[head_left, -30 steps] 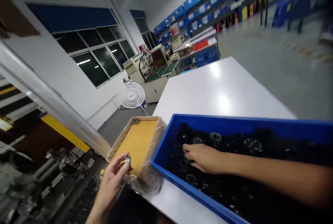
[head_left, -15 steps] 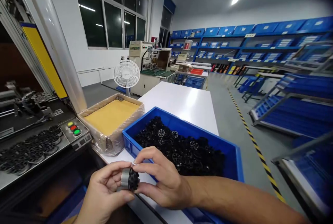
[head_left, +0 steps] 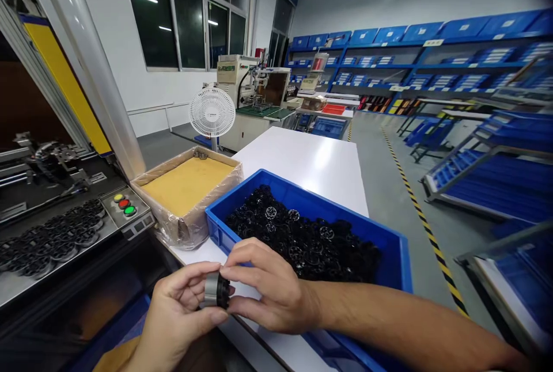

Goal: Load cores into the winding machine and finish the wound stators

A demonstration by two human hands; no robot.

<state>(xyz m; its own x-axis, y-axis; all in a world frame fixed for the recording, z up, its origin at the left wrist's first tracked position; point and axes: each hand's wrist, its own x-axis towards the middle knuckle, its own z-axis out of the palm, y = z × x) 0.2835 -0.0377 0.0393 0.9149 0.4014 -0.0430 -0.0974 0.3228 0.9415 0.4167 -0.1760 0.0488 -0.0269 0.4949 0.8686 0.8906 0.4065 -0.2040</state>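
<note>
My left hand (head_left: pixel 181 308) pinches a metal ring (head_left: pixel 211 290) between thumb and fingers. My right hand (head_left: pixel 268 291) presses a black part (head_left: pixel 223 291) against it with closed fingertips. Half a second ago the black part stood out further from the ring; now it sits closer in, so I judge the two are nearly mated. Both are held in the air in front of the table's (head_left: pixel 311 159) near edge, just before the blue bin (head_left: pixel 397 257) of black parts. The box (head_left: pixel 185 188) sits left of the bin.

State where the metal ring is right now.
In the head view, low and left of centre, the metal ring is pinched between left hand and right hand, before the blue bin.
</note>
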